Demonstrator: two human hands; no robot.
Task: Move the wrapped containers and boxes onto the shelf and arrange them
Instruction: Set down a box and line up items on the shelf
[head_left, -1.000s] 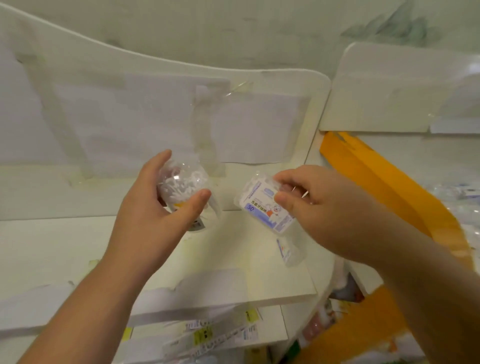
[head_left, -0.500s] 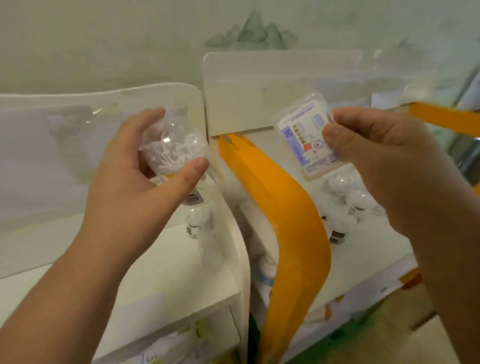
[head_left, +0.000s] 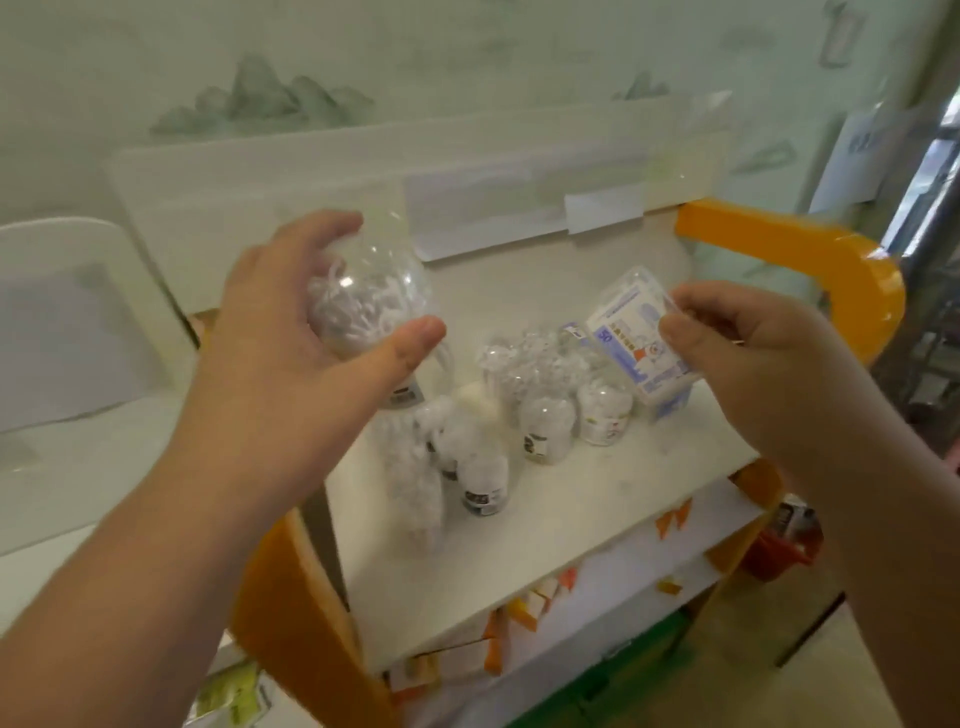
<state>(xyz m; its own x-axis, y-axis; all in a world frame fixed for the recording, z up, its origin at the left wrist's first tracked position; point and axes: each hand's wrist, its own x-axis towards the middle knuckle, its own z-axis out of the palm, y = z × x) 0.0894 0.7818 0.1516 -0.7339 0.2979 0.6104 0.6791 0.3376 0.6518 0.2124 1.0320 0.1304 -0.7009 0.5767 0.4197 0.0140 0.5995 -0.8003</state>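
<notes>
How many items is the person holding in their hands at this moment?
2. The left hand grips a clear round container of white pieces; the right hand holds a small wrapped box with blue print. More containers stand on the shelf below.

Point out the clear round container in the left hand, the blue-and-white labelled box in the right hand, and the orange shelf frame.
Clear round plastic container (head_left: 371, 306), head view, its transparent side.
Blue-and-white labelled box (head_left: 636, 340), head view, printed face.
Orange shelf frame (head_left: 862, 280), head view, curved upper corner.
</notes>
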